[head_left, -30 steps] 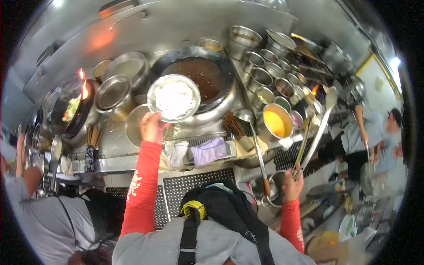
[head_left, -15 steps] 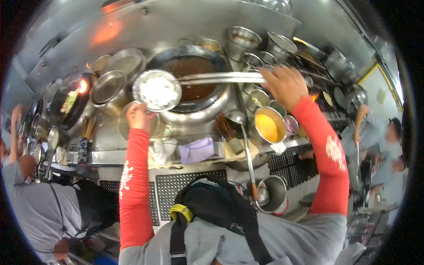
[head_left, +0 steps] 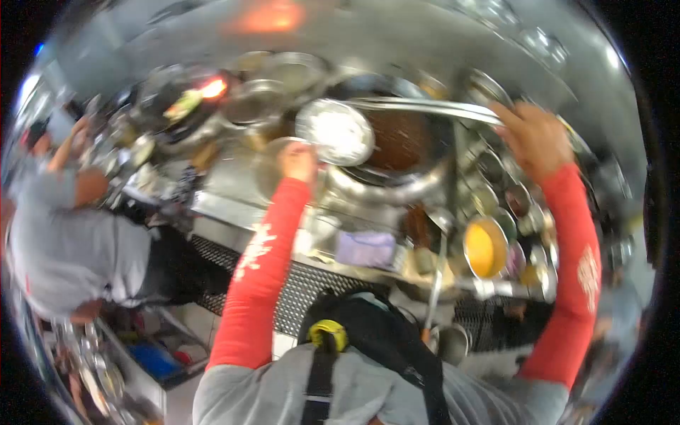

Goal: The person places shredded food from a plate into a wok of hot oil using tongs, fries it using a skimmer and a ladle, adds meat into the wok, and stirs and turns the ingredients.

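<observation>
A round metal bowl (head_left: 334, 132) with white contents is pinched at its near-left edge by my left hand (head_left: 299, 161). Long metal handles (head_left: 425, 106) run from beside the bowl to my right hand (head_left: 535, 138), whose fingers are wrapped round their far end. The bowl hangs over the left rim of a big wok (head_left: 404, 142) holding dark brown liquid. Motion blur hides whether the tool's head touches the bowl.
Another wok (head_left: 170, 106) with food and flame stands at the left. A purple cloth (head_left: 365, 248), a ladle (head_left: 438, 269) and a pot of orange liquid (head_left: 485, 246) line the near edge. A co-worker (head_left: 78, 241) is at the left.
The view has swung left, so the stove appears further right and blurred. Both hands keep their hold, and the bowl still sits by the wok's left side. More of the co-worker shows.
</observation>
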### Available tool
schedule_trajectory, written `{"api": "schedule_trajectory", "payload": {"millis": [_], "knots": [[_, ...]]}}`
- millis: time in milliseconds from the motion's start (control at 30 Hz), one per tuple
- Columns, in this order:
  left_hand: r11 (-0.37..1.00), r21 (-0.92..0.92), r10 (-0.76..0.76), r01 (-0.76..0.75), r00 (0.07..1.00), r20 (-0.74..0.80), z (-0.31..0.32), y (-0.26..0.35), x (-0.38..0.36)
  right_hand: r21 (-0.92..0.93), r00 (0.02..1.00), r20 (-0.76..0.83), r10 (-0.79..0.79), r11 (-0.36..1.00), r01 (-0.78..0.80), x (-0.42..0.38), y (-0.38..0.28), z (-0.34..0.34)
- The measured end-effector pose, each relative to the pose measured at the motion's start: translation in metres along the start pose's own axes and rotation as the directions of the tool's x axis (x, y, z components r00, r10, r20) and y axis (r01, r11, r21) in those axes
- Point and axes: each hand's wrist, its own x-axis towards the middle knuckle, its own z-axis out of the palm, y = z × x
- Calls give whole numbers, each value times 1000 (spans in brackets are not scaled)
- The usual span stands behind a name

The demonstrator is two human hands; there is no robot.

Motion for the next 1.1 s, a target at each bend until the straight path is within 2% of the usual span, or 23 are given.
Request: {"api": "schedule_trajectory", "payload": {"millis": [33, 67, 100, 400, 467, 500, 567, 600, 633, 767, 833, 933, 1100], "knots": [[999, 23, -20, 22, 998, -57, 1, 3, 0, -8, 999, -36, -9, 1000, 9, 3, 3, -6], [996, 86, 31, -26, 998, -57, 3, 8, -3, -7, 997, -78, 1, 1000, -2, 6, 5, -9], [998, 14, -55, 57, 989, -135, 3, 9, 3, 11, 997, -83, -9, 1000, 10, 11, 4, -13], [994, 108, 37, -33, 999, -35, 2, 32, 8, -4, 994, 28, -101, 995, 101, 42, -47, -4], [994, 105, 9, -5, 999, -43, -2, 30, 11, -14, 999, 19, -51, 999, 51, 47, -40, -22], [999, 0, 45, -45, 999, -20, -7, 29, 11, -26, 999, 33, -11, 1000, 12, 46, -34, -32], [997, 74, 20, -19, 1000, -13, -12, 25, 18, -48, 997, 70, 34, 998, -31, 49, -31, -47], [994, 86, 64, -67, 997, 34, -11, 31, 12, -68, 1000, 29, 1, 998, 1, 49, -30, -45], [999, 33, 9, -10, 1000, 22, -9, 31, 12, -89, 999, -9, -35, 995, 34, 47, -31, -39], [993, 64, 93, -101, 988, 123, -12, 25, 20, -131, 993, 76, -90, 986, 99, 48, -48, -6], [997, 29, 63, -68, 985, 164, -15, 14, 31, -103, 971, 219, -93, 988, 118, 53, -50, -10], [1000, 16, -3, 1, 996, 86, -2, 31, 17, -61, 985, 169, -45, 997, 56, 52, -48, -38], [1000, 19, 2, -3, 999, 52, -12, 16, 26, -99, 988, 133, -72, 991, 86, 51, -45, -44]]}}
